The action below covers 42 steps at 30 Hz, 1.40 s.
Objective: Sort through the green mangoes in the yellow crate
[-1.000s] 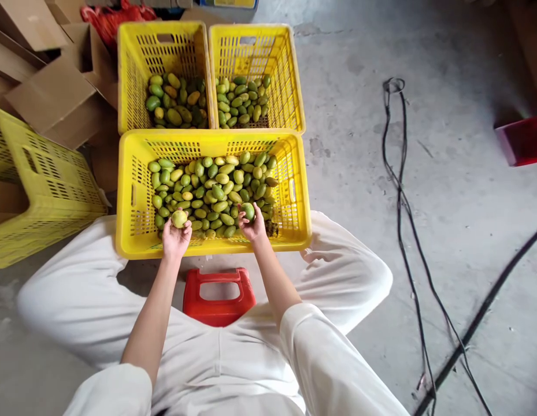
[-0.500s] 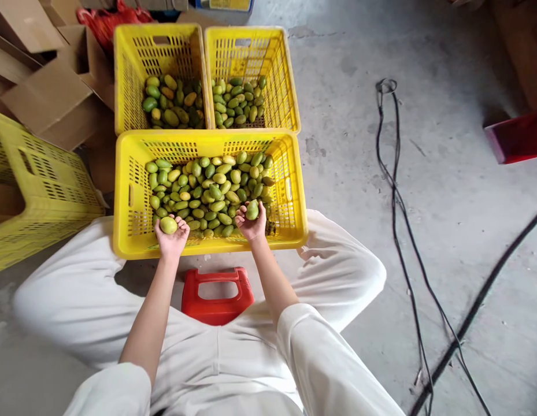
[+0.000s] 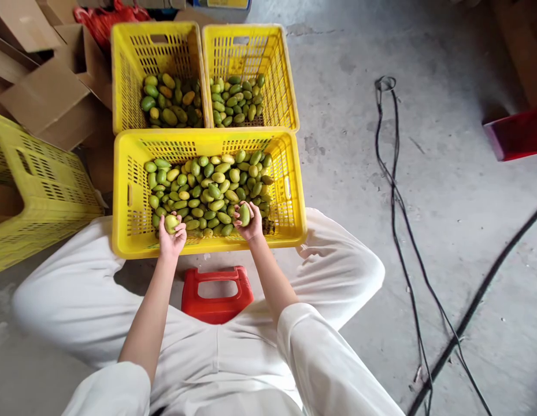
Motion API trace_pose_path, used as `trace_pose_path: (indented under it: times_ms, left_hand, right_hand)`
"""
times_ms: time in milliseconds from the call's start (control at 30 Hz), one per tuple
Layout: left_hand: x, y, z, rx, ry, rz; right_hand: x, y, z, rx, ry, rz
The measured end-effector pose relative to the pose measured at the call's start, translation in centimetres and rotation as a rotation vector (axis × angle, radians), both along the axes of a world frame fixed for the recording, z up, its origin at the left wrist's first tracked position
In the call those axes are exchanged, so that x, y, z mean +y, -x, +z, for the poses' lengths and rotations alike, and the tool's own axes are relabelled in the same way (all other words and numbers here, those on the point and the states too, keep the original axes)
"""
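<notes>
The left hand (image 3: 171,239), palm up, has its fingers curled around a smooth, rounded yellow-green fruit (image 3: 171,224). The right hand (image 3: 252,229) cradles an oval green fruit (image 3: 244,215) between thumb and fingers. Both are held above the near side of a wide yellow slatted plastic crate (image 3: 207,252), in front of a broad pile of loose green and yellowish fruits (image 3: 211,193) inside it. The step in hand looks like handling fruits singly, one per hand; the next move seems to call for a light, secure hold and enough lift to clear the pile and rim.

Just beyond stand two more yellow crates, a left one (image 3: 126,86) and a right one (image 3: 284,75), each holding fewer fruits. Nearer the body, between white-trousered legs (image 3: 64,300), is a red plastic object with a wide opening (image 3: 217,312). Brown cardboard boxes (image 3: 45,101) lie leftward; black cables (image 3: 393,182) cross the grey concrete floor (image 3: 337,167) rightward.
</notes>
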State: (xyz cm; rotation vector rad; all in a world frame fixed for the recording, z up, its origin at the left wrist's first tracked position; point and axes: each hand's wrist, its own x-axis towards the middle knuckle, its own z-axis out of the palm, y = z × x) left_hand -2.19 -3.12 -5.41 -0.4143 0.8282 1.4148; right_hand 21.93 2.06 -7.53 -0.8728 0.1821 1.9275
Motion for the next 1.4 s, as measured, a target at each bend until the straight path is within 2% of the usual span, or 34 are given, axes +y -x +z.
trace_pose_path:
  times_ms: [200, 433, 567, 700, 833, 1000, 1100, 1400]
  left_hand:
    - [0.2, 0.0, -0.5, 0.026, 0.036, 0.009]
    - [-0.1, -0.6, 0.4, 0.054, 0.015, 0.015]
    - [-0.2, -0.7, 0.4, 0.061, 0.051, 0.037]
    - [-0.5, -0.4, 0.1, 0.029, 0.008, 0.070]
    - [-0.6, -0.5, 0.2, 0.026, -0.015, 0.016]
    - [-0.3, -0.9, 0.3, 0.119, 0.030, -0.018]
    - [-0.2, -1.2, 0.0, 0.169, 0.059, -0.019]
    - [-0.5, -0.8, -0.2, 0.084, -0.030, -0.062]
  right_hand:
    - [0.0, 0.3, -0.3, -0.056, 0.025, -0.050]
    - [0.2, 0.3, -0.9, -0.085, 0.147, -0.007]
    - [0.2, 0.2, -1.1, -0.047, 0.135, 0.004]
    - [0.1, 0.2, -1.3, -0.044, 0.117, -0.012]
    - [0.1, 0.4, -1.4, -0.086, 0.097, -0.029]
    - [0.2, 0.2, -1.2, -0.091, 0.119, -0.060]
    - [0.2, 0.1, -1.0, -0.068, 0.061, -0.087]
    - [0.0, 0.1, -0.8, -0.033, 0.009, -0.131]
